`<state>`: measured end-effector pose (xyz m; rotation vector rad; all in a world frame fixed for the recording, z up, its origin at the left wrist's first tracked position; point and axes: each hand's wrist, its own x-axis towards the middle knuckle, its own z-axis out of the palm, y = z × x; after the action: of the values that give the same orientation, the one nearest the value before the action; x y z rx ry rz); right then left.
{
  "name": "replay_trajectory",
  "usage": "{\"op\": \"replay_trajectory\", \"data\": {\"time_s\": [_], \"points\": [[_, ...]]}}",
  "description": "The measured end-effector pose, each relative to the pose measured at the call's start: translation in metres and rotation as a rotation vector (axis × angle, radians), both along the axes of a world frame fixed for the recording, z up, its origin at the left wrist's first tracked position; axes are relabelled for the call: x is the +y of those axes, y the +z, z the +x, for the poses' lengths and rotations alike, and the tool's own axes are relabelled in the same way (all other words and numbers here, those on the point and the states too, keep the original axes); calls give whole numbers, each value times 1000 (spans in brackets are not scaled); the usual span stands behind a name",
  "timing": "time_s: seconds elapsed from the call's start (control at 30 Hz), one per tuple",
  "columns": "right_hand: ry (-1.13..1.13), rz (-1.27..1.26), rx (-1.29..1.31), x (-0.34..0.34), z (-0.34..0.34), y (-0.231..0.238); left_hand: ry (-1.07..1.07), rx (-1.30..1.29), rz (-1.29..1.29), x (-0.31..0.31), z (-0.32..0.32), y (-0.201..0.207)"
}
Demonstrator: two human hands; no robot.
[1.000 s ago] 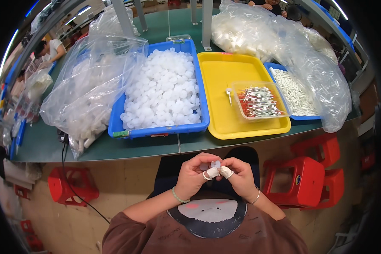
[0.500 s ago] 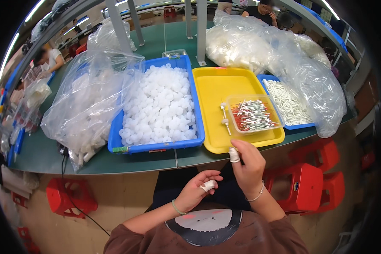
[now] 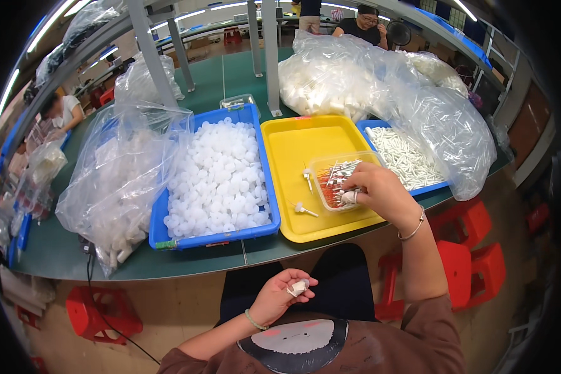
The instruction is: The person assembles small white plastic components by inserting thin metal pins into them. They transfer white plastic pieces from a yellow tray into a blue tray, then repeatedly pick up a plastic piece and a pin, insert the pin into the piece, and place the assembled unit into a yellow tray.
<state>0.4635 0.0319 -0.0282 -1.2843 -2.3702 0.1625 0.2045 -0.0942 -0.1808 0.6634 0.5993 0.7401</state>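
Note:
My right hand (image 3: 380, 190) reaches into a clear plastic box (image 3: 321, 201), its finger and thumb closed together among thin white-tipped pieces with red-orange wires (image 3: 333, 177). What exactly they grip is hidden. White tape wraps its thumb. The box stands in a yellow tray (image 3: 287, 149). Beside it in the tray lie a loose white-capped piece (image 3: 308, 179) and, nearer me, another such piece (image 3: 304, 210). Above my lap, my left hand (image 3: 280, 294) is curled, with its white-taped thumb against the fingers. Whether something small is in it cannot be made out.
Left of the tray stands a blue bin (image 3: 215, 239) full of translucent white discs (image 3: 221, 174). A blue tray (image 3: 431, 188) of small white tubes (image 3: 405, 156) is at the right. Large clear bags (image 3: 330, 75) and metal posts (image 3: 271, 62) rise behind. Red stools (image 3: 103, 311) stand below the table.
My right hand has gone forward from the tray's front edge into the clear box. The nearer loose piece in the tray now lies at a different angle. The view has shifted slightly.

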Motion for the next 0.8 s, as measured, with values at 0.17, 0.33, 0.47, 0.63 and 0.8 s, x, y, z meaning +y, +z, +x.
{"op": "replay_trajectory", "data": {"time_s": [0.17, 0.33, 0.47, 0.63, 0.8], "points": [[16, -23, 145, 0, -4, 2, 96, -49, -19, -2, 5, 15], [-113, -218, 511, 6, 4, 2, 88, -114, -23, -1, 4, 14], [46, -340, 967, 21, 2, -5, 77, -141, -21, -3, 4, 9], [91, -254, 1053, 39, -8, -2, 123, -174, 6, -3, 3, 15], [36, -140, 825, 39, -18, -5, 132, -184, -13, -2, 2, 12]]}}
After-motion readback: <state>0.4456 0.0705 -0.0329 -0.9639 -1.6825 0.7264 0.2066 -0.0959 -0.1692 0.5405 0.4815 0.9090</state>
